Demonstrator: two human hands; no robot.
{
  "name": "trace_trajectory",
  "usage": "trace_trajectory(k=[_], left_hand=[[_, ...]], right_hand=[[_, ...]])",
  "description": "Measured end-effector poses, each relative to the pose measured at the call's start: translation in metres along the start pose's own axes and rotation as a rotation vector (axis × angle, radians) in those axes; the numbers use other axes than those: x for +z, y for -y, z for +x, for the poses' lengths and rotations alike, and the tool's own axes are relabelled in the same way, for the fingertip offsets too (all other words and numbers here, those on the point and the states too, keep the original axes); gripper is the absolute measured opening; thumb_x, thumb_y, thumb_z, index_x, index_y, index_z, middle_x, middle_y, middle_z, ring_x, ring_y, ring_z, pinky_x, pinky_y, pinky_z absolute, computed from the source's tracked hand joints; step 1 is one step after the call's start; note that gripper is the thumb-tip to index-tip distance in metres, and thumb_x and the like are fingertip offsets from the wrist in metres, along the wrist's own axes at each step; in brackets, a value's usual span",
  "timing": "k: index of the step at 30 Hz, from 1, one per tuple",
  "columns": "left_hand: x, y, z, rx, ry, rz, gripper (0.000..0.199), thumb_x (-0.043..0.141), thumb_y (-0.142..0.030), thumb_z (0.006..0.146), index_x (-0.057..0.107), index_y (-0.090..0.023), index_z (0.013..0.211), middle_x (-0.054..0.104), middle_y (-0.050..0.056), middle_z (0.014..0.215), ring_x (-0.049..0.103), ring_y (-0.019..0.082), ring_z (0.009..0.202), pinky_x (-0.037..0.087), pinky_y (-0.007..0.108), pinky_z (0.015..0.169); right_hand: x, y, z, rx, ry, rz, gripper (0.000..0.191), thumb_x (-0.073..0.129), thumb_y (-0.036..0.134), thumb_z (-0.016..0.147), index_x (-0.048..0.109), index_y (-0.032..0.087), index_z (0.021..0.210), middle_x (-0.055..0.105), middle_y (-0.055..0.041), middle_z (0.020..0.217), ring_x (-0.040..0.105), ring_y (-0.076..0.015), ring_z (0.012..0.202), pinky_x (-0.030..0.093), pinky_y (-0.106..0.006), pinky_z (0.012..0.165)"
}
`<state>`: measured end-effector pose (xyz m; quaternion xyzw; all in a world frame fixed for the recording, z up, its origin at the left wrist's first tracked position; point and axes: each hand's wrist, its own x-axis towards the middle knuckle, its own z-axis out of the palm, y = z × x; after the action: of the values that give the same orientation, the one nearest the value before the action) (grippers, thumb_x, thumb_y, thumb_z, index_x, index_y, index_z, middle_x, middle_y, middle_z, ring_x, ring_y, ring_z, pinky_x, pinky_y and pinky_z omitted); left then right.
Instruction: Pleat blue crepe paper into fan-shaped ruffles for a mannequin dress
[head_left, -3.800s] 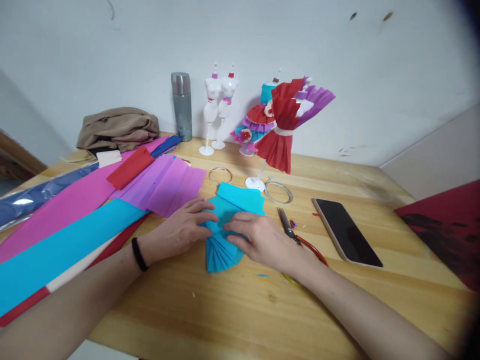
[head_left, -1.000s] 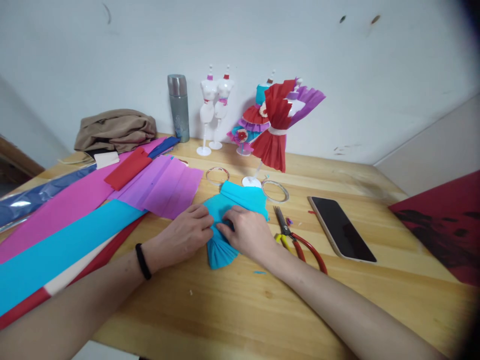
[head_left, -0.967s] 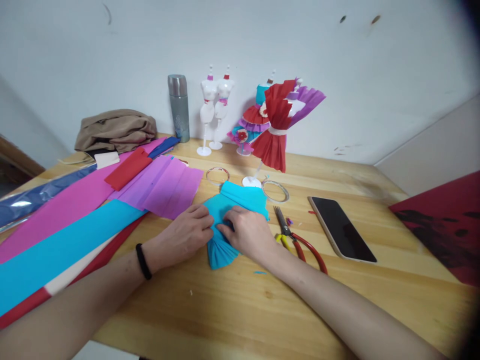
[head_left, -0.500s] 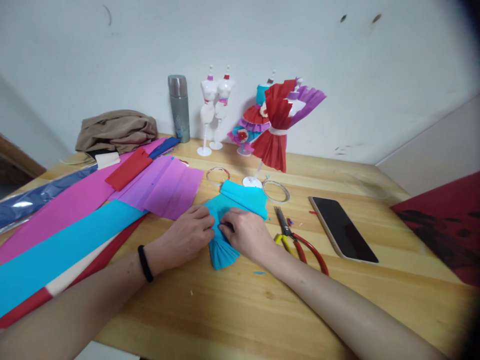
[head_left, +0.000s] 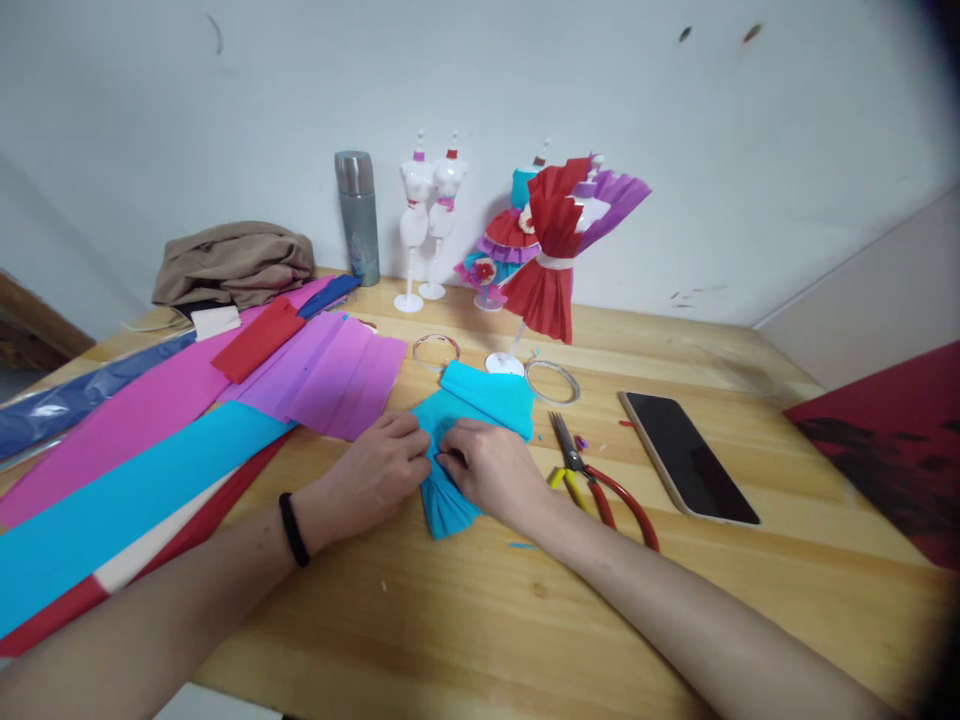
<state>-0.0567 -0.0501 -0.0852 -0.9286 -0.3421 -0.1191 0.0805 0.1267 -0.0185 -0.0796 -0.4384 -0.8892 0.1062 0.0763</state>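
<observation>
A piece of blue crepe paper [head_left: 487, 392] lies on the wooden table, its near end gathered into fan-like pleats. My left hand [head_left: 382, 465], with a black band on the wrist, pinches its left edge. Opposite it, my right hand [head_left: 495, 470] has curled fingers closed on the pleated middle of the same sheet. The fingertips of both hands are partly hidden against the paper. Just right of my right wrist lie multi-blade scissors [head_left: 574, 460] with red handles, partly over a yellow-handled tool [head_left: 568, 485].
Long strips of pink [head_left: 135, 400], purple [head_left: 352, 375] and blue paper [head_left: 150, 490] spread at left. White mini mannequins [head_left: 414, 195] and a red paper dress [head_left: 553, 270] stand behind, near a thermos [head_left: 358, 220]. Tape rings [head_left: 553, 383] lie mid-table; a phone [head_left: 690, 455] rests at right.
Hardly anything differs. Both hands keep their hold on the blue crepe paper, with only a tiny shift of the fingers and of the camera view.
</observation>
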Motion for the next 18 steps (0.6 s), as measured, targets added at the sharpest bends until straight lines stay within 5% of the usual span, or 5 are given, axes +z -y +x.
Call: trace_trajectory(k=[5, 18], left_hand=[[-0.0007, 0.0001, -0.0002, -0.015, 0.002, -0.018, 0.014, 0.054, -0.010, 0.085, 0.061, -0.016, 0.075, 0.058, 0.005, 0.078, 0.049, 0.021, 0.082, 0.042, 0.038, 0.077], [0.0023, 0.0001, 0.0009, -0.036, -0.019, -0.076, 0.014, 0.054, -0.007, 0.084, 0.064, -0.017, 0.081, 0.061, 0.004, 0.081, 0.050, 0.021, 0.084, 0.041, 0.036, 0.077]], right_hand=[[-0.0022, -0.0005, -0.0008, 0.068, -0.012, -0.070, 0.017, 0.058, 0.030, 0.087, 0.069, 0.018, 0.084, 0.070, -0.0066, 0.088, 0.065, -0.0197, 0.078, 0.034, -0.029, 0.057], [0.0039, -0.0001, 0.0001, 0.015, -0.013, 0.177, 0.012, 0.060, 0.015, 0.082, 0.071, 0.019, 0.077, 0.072, -0.0028, 0.083, 0.065, -0.0165, 0.079, 0.040, -0.025, 0.063]])
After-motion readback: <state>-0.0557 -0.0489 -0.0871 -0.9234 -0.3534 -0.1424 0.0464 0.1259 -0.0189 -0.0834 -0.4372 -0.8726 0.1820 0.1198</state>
